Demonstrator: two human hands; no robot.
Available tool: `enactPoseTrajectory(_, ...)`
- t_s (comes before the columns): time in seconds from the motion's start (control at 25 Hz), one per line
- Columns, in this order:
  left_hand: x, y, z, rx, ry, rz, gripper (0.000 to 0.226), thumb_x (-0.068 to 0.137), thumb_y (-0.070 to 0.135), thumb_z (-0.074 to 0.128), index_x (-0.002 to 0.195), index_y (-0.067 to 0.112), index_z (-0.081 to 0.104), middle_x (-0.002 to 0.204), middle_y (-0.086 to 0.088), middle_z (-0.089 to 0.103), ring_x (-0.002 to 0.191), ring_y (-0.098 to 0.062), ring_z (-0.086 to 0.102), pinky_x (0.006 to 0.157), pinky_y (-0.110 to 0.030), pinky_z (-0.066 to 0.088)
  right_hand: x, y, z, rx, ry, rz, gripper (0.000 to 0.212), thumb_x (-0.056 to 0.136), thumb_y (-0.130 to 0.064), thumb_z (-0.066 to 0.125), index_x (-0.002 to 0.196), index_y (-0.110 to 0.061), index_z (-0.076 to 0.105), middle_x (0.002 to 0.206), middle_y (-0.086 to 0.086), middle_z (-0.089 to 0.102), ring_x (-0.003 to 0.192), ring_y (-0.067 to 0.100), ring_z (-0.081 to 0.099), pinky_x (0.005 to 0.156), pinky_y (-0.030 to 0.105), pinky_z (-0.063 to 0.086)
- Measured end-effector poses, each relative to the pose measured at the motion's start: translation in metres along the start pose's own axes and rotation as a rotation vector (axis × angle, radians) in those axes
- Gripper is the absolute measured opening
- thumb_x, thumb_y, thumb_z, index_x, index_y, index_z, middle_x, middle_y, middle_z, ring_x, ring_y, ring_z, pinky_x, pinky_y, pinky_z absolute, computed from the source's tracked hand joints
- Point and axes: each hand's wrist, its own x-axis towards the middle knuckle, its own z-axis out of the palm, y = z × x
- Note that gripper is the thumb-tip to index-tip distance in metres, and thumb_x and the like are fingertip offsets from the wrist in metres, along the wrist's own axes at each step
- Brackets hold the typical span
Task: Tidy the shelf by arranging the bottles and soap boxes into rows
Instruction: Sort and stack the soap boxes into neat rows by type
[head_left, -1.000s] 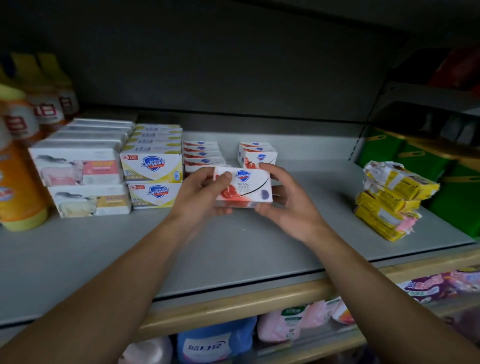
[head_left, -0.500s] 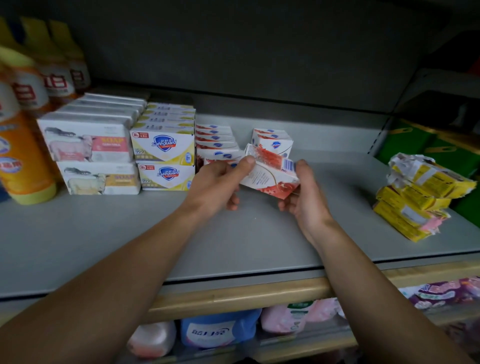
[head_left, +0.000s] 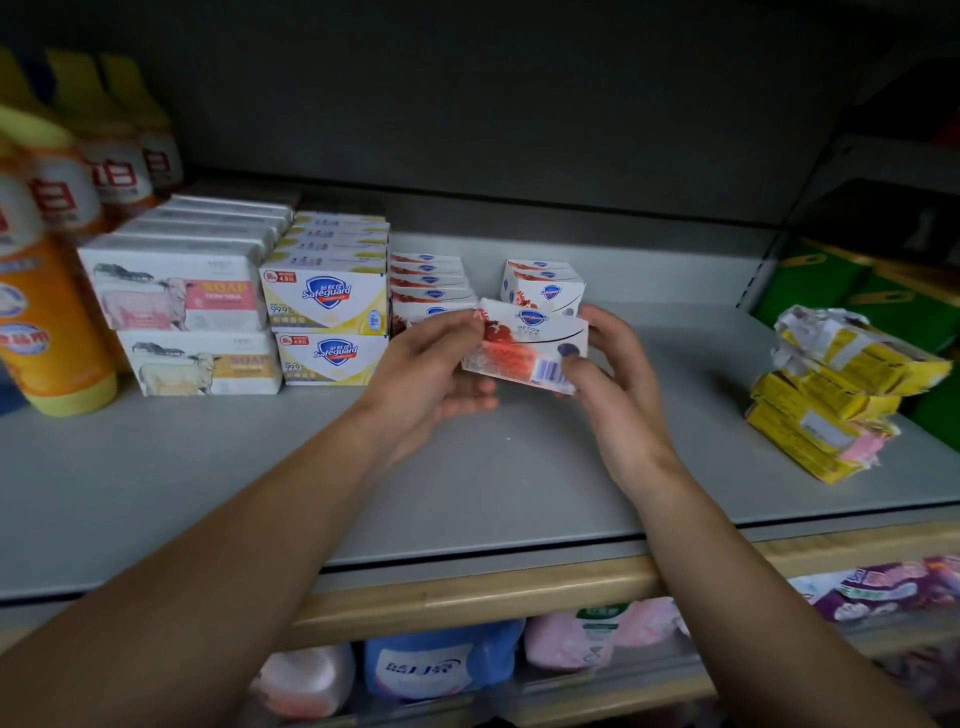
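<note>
Yellow wrapped packets (head_left: 836, 400) stacked at right; green boxes (head_left: 852, 291) behind them.

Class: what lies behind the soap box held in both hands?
Behind the held soap box stands a small stack of matching boxes; its lower front is covered by the box and right hand.

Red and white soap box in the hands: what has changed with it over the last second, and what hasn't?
The red and white soap box was turned in the hands: a second ago its front faced the camera squarely, now it is tilted with the barcode side showing. The left hand and right hand both keep hold of it. The rows of soap boxes and the yellow packets stayed put.
</note>
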Motion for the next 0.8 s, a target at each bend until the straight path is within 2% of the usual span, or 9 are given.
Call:
enactPoseTrajectory(0.08, 0.002, 0.001, -0.002, -0.056, -0.002, 0.047, 0.01, 0.095, 0.008, 0.057, 0.099, 0.012, 0.066, 0.073, -0.006, 0.071, 0.061, -0.02, 0.067, 0.061, -0.034, 0.059, 0.001, 0.001, 0.002, 0.13, 0.002, 0.09, 0.036, 0.089, -0.022, 0.059, 0.124, -0.029, 0.056, 0.122, 0.004, 0.067, 0.103, 0.022, 0.068, 0.076, 0.032, 0.057)
enactPoseTrajectory(0.16, 0.001, 0.002, -0.003, -0.076, -0.028, 0.081, 0.012, 0.095, 0.004, 0.056, 0.102, 0.01, 0.063, 0.076, -0.006, 0.072, 0.066, -0.02, 0.068, 0.065, -0.034, 0.06, 0.002, -0.001, 0.003, 0.166, 0.017, 0.172, 0.021, 0.099, -0.017, 0.052, 0.117, -0.019, 0.061, 0.114, 0.009, 0.072, 0.096, 0.024, 0.07, 0.072, 0.03, 0.056)
enactPoseTrajectory(0.24, 0.0, 0.001, -0.001, -0.069, -0.021, 0.08, 0.013, 0.095, 0.003, 0.055, 0.102, 0.01, 0.064, 0.079, -0.007, 0.073, 0.07, -0.021, 0.069, 0.067, -0.033, 0.06, 0.002, 0.0, 0.003, 0.146, 0.0, 0.124, 0.019, 0.1, -0.012, 0.051, 0.108, -0.016, 0.067, 0.109, 0.007, 0.074, 0.098, 0.023, 0.07, 0.079, 0.032, 0.056)
enactPoseTrajectory(0.32, 0.001, 0.0, 0.002, -0.091, 0.02, 0.009, 0.012, 0.097, 0.013, 0.056, 0.105, 0.012, 0.065, 0.09, -0.011, 0.074, 0.078, -0.026, 0.072, 0.067, -0.034, 0.06, 0.001, -0.003, 0.003, 0.097, -0.02, -0.06, 0.024, 0.094, -0.006, 0.057, 0.112, -0.018, 0.066, 0.112, 0.002, 0.073, 0.105, 0.019, 0.068, 0.089, 0.03, 0.054)
enactPoseTrajectory(0.4, 0.002, 0.001, 0.005, -0.162, 0.002, -0.122, 0.032, 0.094, 0.036, 0.059, 0.117, 0.014, 0.064, 0.104, -0.013, 0.072, 0.086, -0.031, 0.073, 0.067, -0.036, 0.06, -0.004, -0.008, 0.007, -0.031, -0.056, -0.253, 0.037, 0.084, -0.005, 0.064, 0.116, -0.022, 0.065, 0.116, -0.003, 0.071, 0.11, 0.016, 0.066, 0.093, 0.029, 0.052)
enactPoseTrajectory(0.52, 0.003, 0.003, 0.005, -0.368, -0.183, -0.271, 0.054, 0.09, 0.059, 0.047, 0.12, 0.017, 0.063, 0.109, -0.008, 0.069, 0.092, -0.026, 0.072, 0.072, -0.038, 0.059, -0.012, -0.012, 0.02, -0.517, -0.124, -0.651, 0.046, 0.074, -0.011, 0.077, 0.118, -0.019, 0.069, 0.116, 0.0, 0.065, 0.11, 0.02, 0.06, 0.098, 0.031, 0.046)
enactPoseTrajectory(0.56, 0.002, 0.003, 0.004, -0.438, -0.249, -0.297, 0.054, 0.093, 0.059, 0.043, 0.118, 0.016, 0.064, 0.108, -0.007, 0.069, 0.095, -0.023, 0.07, 0.078, -0.037, 0.058, -0.015, -0.012, 0.025, -0.644, -0.138, -0.783, 0.045, 0.072, -0.013, 0.081, 0.116, -0.018, 0.071, 0.114, 0.002, 0.064, 0.107, 0.023, 0.057, 0.098, 0.029, 0.043)
enactPoseTrajectory(0.64, 0.003, 0.003, 0.0, -0.518, -0.328, -0.303, 0.052, 0.097, 0.056, 0.039, 0.116, 0.015, 0.065, 0.11, -0.006, 0.067, 0.103, -0.02, 0.064, 0.093, -0.034, 0.048, -0.021, -0.011, 0.035, -0.766, -0.139, -0.925, 0.041, 0.072, -0.017, 0.084, 0.113, -0.017, 0.074, 0.111, 0.005, 0.064, 0.103, 0.027, 0.051, 0.096, 0.028, 0.042)
enactPoseTrajectory(0.8, 0.004, 0.005, -0.002, -0.522, -0.39, -0.251, 0.05, 0.096, 0.052, 0.042, 0.113, 0.013, 0.068, 0.109, -0.006, 0.067, 0.102, -0.02, 0.063, 0.092, -0.032, 0.048, -0.024, -0.015, 0.037, -0.801, -0.092, -1.003, 0.036, 0.077, -0.021, 0.081, 0.112, -0.016, 0.074, 0.109, 0.006, 0.066, 0.099, 0.031, 0.054, 0.09, 0.038, 0.047)
